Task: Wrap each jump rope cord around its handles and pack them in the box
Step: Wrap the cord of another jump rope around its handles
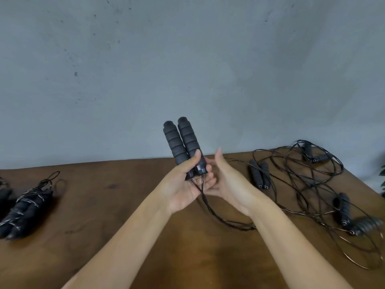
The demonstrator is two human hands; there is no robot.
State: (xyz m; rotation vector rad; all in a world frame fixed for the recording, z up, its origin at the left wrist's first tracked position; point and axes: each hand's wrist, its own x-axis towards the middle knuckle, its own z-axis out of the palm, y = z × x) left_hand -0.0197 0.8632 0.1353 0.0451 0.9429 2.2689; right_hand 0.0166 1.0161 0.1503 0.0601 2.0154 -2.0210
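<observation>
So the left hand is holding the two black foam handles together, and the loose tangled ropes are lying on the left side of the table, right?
Not quite. The left hand does hold the two black foam handles together, but the loose tangled ropes lie on the right side of the brown wooden table, as the head view shows.

a grey wall (187, 59), rough like concrete and flecked with small dark marks, is seen across the upper half. below it a brown wooden table (125, 205) with darker stains is lit softly and evenly. green leaves of a plant (382, 180) are glimpsed at the right edge.
</observation>
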